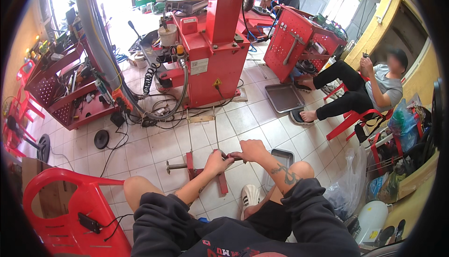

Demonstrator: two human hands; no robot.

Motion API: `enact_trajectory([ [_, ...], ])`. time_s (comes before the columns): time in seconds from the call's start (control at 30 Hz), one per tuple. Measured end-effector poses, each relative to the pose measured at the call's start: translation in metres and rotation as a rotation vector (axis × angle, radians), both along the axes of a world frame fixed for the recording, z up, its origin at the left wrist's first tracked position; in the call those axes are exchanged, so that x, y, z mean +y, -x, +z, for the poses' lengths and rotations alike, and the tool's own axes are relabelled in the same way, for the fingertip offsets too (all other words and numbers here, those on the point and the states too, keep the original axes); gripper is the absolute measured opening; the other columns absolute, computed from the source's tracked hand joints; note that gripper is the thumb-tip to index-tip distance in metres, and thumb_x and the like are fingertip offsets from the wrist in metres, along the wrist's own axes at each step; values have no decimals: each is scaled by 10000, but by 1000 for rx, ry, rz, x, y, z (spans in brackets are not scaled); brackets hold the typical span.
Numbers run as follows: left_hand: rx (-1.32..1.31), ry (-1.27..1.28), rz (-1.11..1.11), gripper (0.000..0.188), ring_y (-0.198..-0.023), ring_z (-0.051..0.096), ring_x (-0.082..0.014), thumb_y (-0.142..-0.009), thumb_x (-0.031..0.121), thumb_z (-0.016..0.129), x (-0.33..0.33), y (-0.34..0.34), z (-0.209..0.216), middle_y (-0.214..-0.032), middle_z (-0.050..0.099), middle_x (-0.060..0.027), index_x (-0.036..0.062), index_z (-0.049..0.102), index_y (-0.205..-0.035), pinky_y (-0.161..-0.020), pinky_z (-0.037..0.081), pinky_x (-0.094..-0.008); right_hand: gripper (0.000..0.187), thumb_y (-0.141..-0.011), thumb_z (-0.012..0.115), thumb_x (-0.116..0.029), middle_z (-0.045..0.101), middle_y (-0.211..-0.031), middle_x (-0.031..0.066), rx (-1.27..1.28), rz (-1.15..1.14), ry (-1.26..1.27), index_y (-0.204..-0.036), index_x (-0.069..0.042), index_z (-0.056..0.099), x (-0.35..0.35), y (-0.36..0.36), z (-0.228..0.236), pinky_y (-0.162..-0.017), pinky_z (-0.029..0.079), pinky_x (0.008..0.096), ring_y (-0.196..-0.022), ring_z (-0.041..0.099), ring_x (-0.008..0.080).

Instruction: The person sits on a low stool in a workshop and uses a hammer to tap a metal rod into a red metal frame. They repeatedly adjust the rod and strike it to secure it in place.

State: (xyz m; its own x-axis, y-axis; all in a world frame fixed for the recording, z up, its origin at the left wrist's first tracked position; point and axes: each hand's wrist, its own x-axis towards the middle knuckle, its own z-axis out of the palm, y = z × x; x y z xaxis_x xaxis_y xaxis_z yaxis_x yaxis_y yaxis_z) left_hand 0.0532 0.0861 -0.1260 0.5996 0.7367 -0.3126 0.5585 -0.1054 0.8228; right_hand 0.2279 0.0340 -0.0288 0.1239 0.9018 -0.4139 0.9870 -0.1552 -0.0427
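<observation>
Head view. Red metal bar frame (222, 185) on pale square floor tiles (161, 145). Left hand (218, 164) and right hand (253, 150): both grips closed around a short dark metal rod (239, 159) at the frame's right side. Advise: keep rod aligned, fingers off bar edges. Shallow grey rectangular tray (284, 151) lies near right hand; tiles extend forward.

Bare tiled floor (152, 156) leaves the hands (253, 150) open room left of the red metal frame (221, 184). Ahead, a red machine (210, 79) and tangled cables (161, 111) block passage; rightward, a shallow tray (283, 151) and the person's right knee (301, 169) crowd it.
</observation>
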Motion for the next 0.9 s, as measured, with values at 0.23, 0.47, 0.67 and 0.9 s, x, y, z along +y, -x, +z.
enact_trajectory([
  [0.23,70,-39,-36,578,-890,708,-351,-805,488,756,-2,-2,3,-954,721,-212,-37,700,-1041,-796,555,-427,706,-876,514,-729,727,-791,102,87,-47,142,-924,-46,686,-1,-11,-22,-730,553,409,-838,722,273],
  [0.47,216,18,-80,574,-887,708,-337,-812,550,708,-1,-2,21,-942,723,-206,-8,739,-942,-778,548,-437,663,-891,514,-706,731,-813,108,-4,2,-44,-996,-72,680,-4,-9,-12,-727,554,428,-842,724,285],
  [0.67,138,0,-75,539,-804,712,-333,-825,520,706,0,-4,6,-833,721,-199,-16,744,-861,-743,546,-435,704,-873,522,-728,732,-816,103,60,-25,-26,-995,-51,673,-5,-13,-28,-728,555,411,-841,724,280],
  [0.9,109,13,-78,530,-792,714,-331,-824,506,712,1,0,12,-815,720,-199,-18,750,-895,-743,549,-432,704,-886,510,-721,738,-842,109,-2,-35,54,-929,-44,697,3,-4,-1,-739,557,407,-861,724,266],
])
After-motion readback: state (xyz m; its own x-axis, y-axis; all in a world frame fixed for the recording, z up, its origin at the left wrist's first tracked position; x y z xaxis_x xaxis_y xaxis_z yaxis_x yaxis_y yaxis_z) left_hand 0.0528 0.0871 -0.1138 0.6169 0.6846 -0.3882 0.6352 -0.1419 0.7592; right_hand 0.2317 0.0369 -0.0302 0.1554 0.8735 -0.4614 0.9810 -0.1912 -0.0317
